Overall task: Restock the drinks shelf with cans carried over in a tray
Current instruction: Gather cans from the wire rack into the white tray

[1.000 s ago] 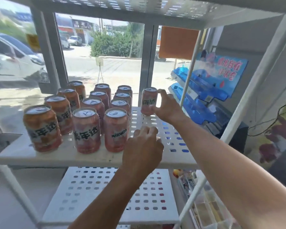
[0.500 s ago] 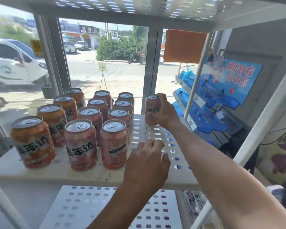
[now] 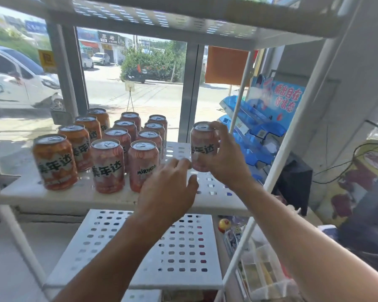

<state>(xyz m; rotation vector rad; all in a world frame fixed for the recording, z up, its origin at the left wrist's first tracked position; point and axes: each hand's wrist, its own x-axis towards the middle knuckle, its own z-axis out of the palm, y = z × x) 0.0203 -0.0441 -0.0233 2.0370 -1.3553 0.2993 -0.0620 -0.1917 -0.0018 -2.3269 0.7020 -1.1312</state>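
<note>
Several orange and pink Mirinda cans (image 3: 107,166) stand in rows on the left half of the white perforated shelf (image 3: 207,188). My right hand (image 3: 225,158) grips one pink can (image 3: 202,147) that stands apart, right of the rows, its base at the shelf surface. My left hand (image 3: 169,188) hovers over the shelf's front edge, beside the front-row can (image 3: 142,164), fingers loosely bent and holding nothing. No tray is in view.
A white upright post (image 3: 288,136) rises right of my right arm. A lower perforated shelf (image 3: 140,247) lies beneath. A blue display rack (image 3: 251,131) stands behind on the right. The upper shelf (image 3: 183,20) hangs overhead. A window is behind the cans.
My right hand has drawn the single pink can forward along the shelf, towards the front. My left hand stays near the front edge. The camera has moved closer.
</note>
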